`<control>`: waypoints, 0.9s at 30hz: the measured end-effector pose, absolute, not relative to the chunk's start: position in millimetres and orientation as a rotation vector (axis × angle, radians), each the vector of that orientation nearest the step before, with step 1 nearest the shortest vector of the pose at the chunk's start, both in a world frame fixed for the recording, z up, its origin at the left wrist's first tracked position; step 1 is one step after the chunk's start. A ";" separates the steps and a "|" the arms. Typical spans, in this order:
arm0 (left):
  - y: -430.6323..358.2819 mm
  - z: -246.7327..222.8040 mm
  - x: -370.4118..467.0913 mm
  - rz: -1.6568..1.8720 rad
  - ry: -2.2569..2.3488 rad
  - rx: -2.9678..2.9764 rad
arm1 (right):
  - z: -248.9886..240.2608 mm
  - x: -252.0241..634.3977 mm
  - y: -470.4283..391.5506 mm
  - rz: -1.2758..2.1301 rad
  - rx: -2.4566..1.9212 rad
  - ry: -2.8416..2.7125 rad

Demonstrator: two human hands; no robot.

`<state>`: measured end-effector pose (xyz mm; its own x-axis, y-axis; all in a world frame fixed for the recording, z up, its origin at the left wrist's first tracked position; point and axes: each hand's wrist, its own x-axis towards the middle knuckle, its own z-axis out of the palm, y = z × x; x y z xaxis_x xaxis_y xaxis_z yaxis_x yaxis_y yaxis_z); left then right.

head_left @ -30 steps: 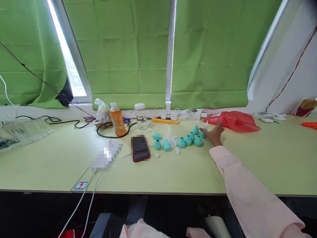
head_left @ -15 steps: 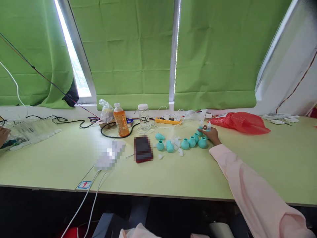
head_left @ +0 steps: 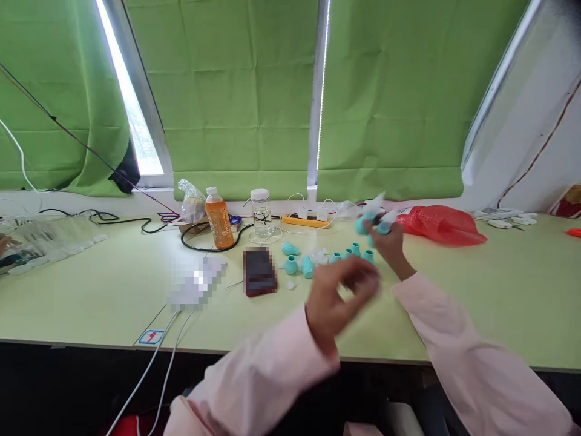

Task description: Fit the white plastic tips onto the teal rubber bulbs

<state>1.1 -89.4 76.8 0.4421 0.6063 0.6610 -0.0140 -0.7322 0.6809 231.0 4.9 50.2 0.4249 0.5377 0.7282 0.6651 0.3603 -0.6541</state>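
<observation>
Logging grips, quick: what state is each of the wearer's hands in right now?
Left hand: curled but blurred; cannot tell whether it holds anything.
Right hand: closed, holding small turquoise pieces.

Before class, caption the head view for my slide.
The right hand holds turquoise pots near red plastic; the left hand hovers, blurred.

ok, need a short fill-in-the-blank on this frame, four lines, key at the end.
1. Turquoise pots are gripped in the person's ____ hand.
2. The left hand and right hand both come out of sleeves coloured ____.
3. The upright bottle beside the lidded jar holds liquid coloured ____.
4. The plastic bag just right of the right hand is coloured ____.

Missing words: right; pink; orange; red.
</observation>
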 end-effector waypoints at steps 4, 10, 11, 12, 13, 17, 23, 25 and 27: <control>-17.4 69.9 -0.1 1.377 0.846 2.407 | 16.0 169.1 -26.5 0.151 -1.159 -1.868; 15.5 39.6 -4.1 1.235 0.925 2.441 | 5.8 152.8 -27.1 0.206 -1.130 -2.116; 16.1 36.7 -2.8 1.197 0.927 2.445 | 6.9 155.8 -25.5 0.200 -1.140 -2.122; 16.7 34.2 -0.8 1.157 0.929 2.449 | 7.6 158.8 -24.4 0.190 -1.148 -2.123; 17.5 31.8 1.6 1.118 0.934 2.450 | 7.9 161.3 -23.9 0.177 -1.154 -2.122; 25.2 20.4 11.1 0.978 0.956 2.406 | 4.4 164.7 -26.5 0.157 -1.167 -2.125; 40.7 14.0 13.3 0.813 0.996 2.246 | 3.6 161.9 -30.9 0.250 -1.193 -2.121; 42.6 17.5 12.5 0.782 0.994 2.216 | 7.4 164.5 -30.3 0.285 -1.218 -2.083; 42.5 21.3 12.2 0.782 0.998 2.205 | 13.1 170.5 -29.2 0.329 -1.253 -2.039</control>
<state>12.2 42.5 21.3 0.5464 0.7942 0.2659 0.4479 -0.5454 0.7085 170.5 -29.2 13.1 -0.2778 0.8556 0.4369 0.6749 0.4974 -0.5450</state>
